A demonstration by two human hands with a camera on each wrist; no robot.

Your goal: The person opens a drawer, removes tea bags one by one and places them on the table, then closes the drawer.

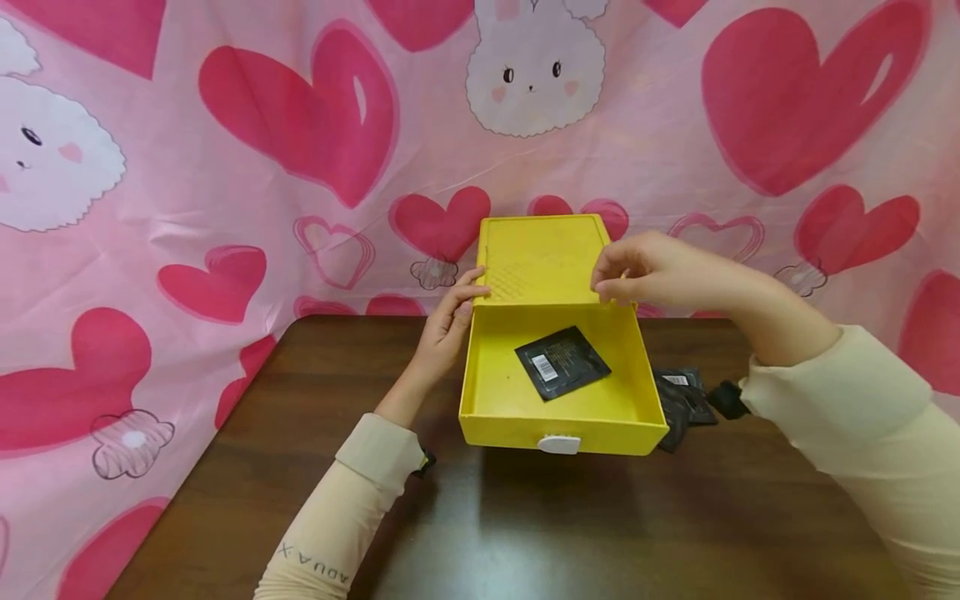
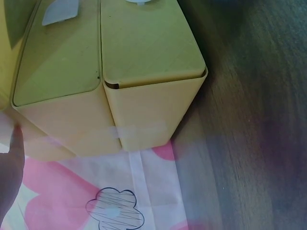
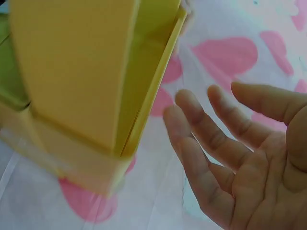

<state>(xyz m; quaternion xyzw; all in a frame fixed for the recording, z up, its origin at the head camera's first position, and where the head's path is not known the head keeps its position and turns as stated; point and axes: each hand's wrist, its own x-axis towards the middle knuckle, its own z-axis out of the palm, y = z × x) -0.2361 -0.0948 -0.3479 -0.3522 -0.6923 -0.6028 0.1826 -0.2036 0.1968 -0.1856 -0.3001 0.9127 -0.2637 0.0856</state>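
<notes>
A yellow drawer cabinet stands toward the back of the table, its top drawer pulled out. Inside that drawer lies a flat black sachet with a white barcode label. My left hand rests at the cabinet's left upper edge, fingertips on the top. One of its fingers lies against the side in the left wrist view. Above the drawer's back right corner is my right hand. The right wrist view shows this right hand with loosely bent fingers, holding nothing, beside the cabinet.
More black sachets lie on the brown table right of the cabinet. Two lower drawer fronts are closed beneath the top one. A pink heart-patterned curtain hangs directly behind.
</notes>
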